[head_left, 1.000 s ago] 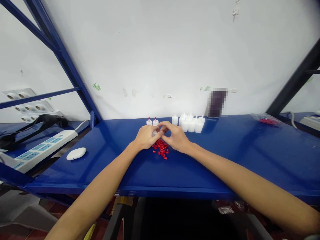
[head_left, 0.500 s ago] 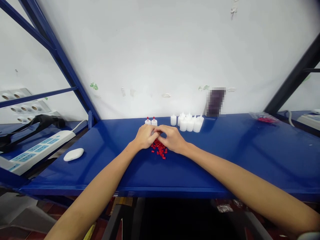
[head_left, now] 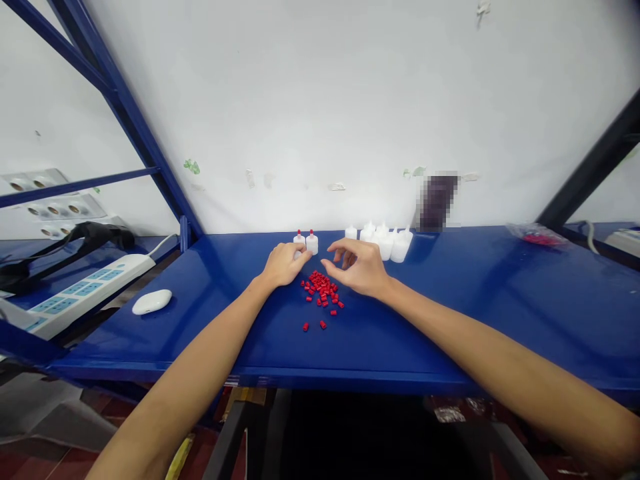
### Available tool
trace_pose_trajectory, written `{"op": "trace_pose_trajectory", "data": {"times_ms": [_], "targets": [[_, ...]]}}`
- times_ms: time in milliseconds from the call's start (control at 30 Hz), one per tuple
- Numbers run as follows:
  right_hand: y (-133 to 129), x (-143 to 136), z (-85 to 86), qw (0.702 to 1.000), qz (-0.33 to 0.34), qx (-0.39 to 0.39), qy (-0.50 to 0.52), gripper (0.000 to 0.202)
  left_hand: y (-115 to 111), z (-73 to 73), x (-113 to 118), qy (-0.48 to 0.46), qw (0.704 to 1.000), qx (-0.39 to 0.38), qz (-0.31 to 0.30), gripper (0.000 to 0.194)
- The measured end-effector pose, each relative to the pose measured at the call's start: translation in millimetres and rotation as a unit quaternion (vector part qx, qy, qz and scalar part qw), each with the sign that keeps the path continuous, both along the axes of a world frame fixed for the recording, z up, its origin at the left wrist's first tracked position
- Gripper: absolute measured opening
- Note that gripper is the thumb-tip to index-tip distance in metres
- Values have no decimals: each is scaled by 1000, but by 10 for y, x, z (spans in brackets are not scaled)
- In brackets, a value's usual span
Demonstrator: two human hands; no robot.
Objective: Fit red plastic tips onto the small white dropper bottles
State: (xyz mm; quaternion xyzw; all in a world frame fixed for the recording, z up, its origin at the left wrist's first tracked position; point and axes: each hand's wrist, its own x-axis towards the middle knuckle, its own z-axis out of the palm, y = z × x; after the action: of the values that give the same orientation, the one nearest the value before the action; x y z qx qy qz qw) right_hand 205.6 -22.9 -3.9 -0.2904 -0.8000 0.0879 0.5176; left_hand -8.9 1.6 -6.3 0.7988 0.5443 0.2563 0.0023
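Observation:
My left hand (head_left: 284, 264) is curled round a small white bottle (head_left: 298, 255), most of it hidden by the fingers. Right behind that hand stand two white squeeze bottles (head_left: 312, 245) with red caps, upright side by side. My right hand (head_left: 361, 265) hovers to the right of a loose pile of small red caps (head_left: 323, 288), thumb and fingertips apart with nothing seen between them. Several white bottles with bare pointed nozzles (head_left: 399, 248) are grouped beyond my right hand, partly covered by it.
Everything lies on a blue table (head_left: 430, 333) against a white wall. A white oval case (head_left: 152, 302) and a power strip (head_left: 95, 293) are at left. A dark blurred object (head_left: 436, 203) leans on the wall; a plastic bag with red pieces (head_left: 540, 237) lies far right.
My hands, joined above the red caps before, have separated. The right one moved right and opened; the left one is beside the capped bottles. The cap pile is now uncovered, and the view shifted slightly.

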Motion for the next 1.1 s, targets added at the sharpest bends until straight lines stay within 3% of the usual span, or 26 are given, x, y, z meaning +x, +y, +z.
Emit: {"op": "trace_pose_trajectory", "data": {"times_ms": [100,200,300,667,833,1100], "targets": [[-182,-77,50,991,93,9,-92,17,28,-17,-39,-10,1000,-6,4,50],[-366,-182,120,943,164,23,-288,11,31,-18,-41,-17,1000,-14,11,50],[-471,-234,166,904,195,20,-380,13,19,-8,-23,-15,1000,-11,8,50],[-337,-196,86,909,235,-53,-341,12,-6,19,20,-19,1000,-16,3,48],[-299,-130,193,916,203,-87,-334,13,0,16,23,-11,1000,-18,3,49],[-271,-16,367,901,152,-91,-397,15,4,20,27,-8,1000,-11,-6,49]]}}
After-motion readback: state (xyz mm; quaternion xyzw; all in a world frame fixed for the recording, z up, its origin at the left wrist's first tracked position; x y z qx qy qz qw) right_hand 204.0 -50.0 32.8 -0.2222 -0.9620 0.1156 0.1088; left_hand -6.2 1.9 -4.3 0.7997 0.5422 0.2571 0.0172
